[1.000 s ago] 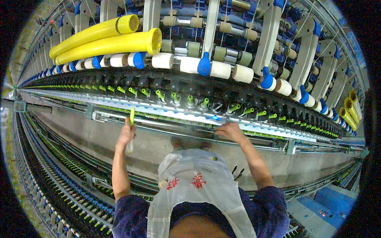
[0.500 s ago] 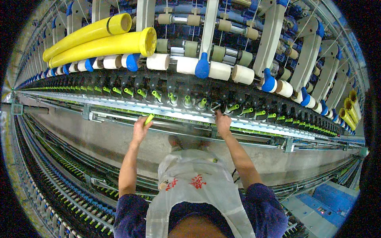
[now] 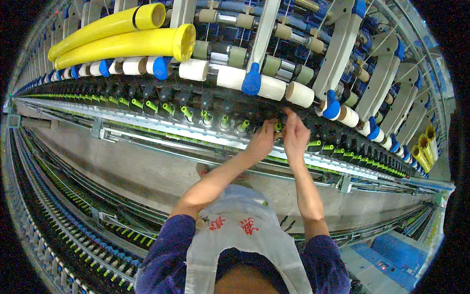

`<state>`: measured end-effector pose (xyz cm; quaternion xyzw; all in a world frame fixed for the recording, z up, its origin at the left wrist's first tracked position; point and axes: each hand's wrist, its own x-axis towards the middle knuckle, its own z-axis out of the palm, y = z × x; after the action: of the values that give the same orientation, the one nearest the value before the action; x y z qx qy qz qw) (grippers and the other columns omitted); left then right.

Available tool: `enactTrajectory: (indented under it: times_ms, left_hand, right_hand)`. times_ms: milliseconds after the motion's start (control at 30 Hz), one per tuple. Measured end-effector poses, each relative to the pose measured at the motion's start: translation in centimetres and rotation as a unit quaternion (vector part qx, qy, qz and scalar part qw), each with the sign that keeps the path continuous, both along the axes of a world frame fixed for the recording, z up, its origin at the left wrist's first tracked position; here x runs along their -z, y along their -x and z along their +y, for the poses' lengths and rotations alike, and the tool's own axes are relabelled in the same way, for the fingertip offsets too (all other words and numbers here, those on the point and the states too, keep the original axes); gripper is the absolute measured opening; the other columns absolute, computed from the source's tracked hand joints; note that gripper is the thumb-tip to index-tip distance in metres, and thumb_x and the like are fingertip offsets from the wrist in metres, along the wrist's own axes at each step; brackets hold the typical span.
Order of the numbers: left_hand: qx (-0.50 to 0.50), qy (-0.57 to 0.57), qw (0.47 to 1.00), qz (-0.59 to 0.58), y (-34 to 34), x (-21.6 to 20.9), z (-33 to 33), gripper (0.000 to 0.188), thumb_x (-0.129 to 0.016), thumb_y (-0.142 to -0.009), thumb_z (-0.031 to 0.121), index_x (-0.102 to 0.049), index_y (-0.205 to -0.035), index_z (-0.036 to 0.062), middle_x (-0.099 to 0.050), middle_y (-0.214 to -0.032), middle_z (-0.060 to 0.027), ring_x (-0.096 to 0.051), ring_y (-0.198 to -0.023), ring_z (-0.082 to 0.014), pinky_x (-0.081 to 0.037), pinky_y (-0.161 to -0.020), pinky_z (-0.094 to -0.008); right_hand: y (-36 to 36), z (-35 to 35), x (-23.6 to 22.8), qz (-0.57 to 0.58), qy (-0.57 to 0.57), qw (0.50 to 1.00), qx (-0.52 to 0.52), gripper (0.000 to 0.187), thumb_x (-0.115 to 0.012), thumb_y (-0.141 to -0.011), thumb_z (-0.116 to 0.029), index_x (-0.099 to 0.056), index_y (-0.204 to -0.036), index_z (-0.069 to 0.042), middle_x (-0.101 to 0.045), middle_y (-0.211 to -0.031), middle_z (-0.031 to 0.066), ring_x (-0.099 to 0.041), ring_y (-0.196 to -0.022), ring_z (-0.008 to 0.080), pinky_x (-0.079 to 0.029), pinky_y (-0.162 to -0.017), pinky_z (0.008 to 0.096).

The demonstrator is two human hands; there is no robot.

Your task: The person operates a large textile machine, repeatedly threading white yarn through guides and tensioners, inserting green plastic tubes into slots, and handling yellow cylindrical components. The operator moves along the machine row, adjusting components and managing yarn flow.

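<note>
My left hand [image 3: 262,140] is at the row of spindles, its fingers bent together beside a green bobbin tube [image 3: 278,127]. Close on the other side of that tube is my right hand [image 3: 296,136], its fingers drawn together and reaching up toward the dark strip under the white rollers. Whatever either hand pinches is hidden or too small to make out. To the left of my hands, more green bobbin tubes [image 3: 244,126] stand on their spindles in the spinning frame, and the row continues on the right [image 3: 314,143].
White rollers [image 3: 270,87] with blue end pieces [image 3: 251,79] run just above my hands. Two long yellow tubes [image 3: 125,46] lie across the machine at upper left. A metal rail [image 3: 196,134] crosses before me. Another machine row [image 3: 93,230] stands behind, at lower left.
My left hand, which held a green bobbin tube, has moved right and up to the spindles. My right hand has moved slightly right and higher. The view has tilted and shifted a little.
</note>
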<state>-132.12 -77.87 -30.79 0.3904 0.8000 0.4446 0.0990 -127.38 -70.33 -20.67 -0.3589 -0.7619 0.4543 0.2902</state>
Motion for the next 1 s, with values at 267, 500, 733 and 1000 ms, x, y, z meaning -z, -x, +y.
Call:
enactTrajectory:
  times_ms: [267,500,733,1000]
  left_hand:
    - [-0.047,0.084,0.991,-0.092,-2.1,8.1,0.4,0.054,-0.05,-0.086,0.005,-0.027,-0.134,-0.0026,-0.051,-0.116,-0.0281,-0.057,-0.094,-0.0402,-0.05,-0.072,-0.0431]
    - [-0.05,-0.111,0.991,0.058,-1.6,6.0,-4.9,0.032,-0.053,-0.073,-0.005,-0.062,-0.103,0.0031,-0.065,-0.099,-0.0161,-0.065,-0.081,-0.0287,-0.056,-0.064,-0.0351]
    - [-0.041,-0.302,0.952,0.035,2.0,-1.3,2.0,0.018,-0.057,-0.079,0.004,-0.062,-0.097,0.0046,-0.064,-0.082,-0.017,-0.063,-0.069,-0.033,-0.052,-0.058,-0.0401]
    - [0.096,-0.112,0.96,-0.24,5.5,-4.0,3.5,0.014,-0.054,-0.081,0.009,-0.064,-0.074,0.0016,-0.064,-0.066,-0.0147,-0.065,-0.057,-0.0281,-0.052,-0.06,-0.0381]
  right_hand:
    - [-1.1,1.1,-4.2,0.108,0.031,0.985,-0.128,0.032,-0.045,-0.097,-0.026,-0.064,-0.098,0.0,-0.059,-0.066,0.0009,-0.043,-0.054,0.003,-0.032,-0.048,0.0186]
    - [-4.4,-1.7,10.2,-0.174,0.09,0.96,-0.2,0.019,-0.059,-0.09,-0.021,-0.061,-0.081,-0.004,-0.059,-0.064,0.0002,-0.049,-0.055,0.0048,-0.036,-0.048,0.0203]
    - [0.9,-0.1,-17.1,-0.208,-0.248,0.898,-0.299,0.015,-0.069,-0.079,-0.012,-0.063,-0.092,-0.006,-0.057,-0.073,-0.0033,-0.05,-0.066,0.0035,-0.04,-0.056,0.021]
    - [8.2,3.5,-17.3,-0.433,-0.684,0.549,-0.209,0.014,-0.062,-0.079,-0.024,-0.067,-0.086,-0.013,-0.062,-0.086,0.0046,-0.058,-0.087,0.0261,-0.049,-0.068,0.0392]
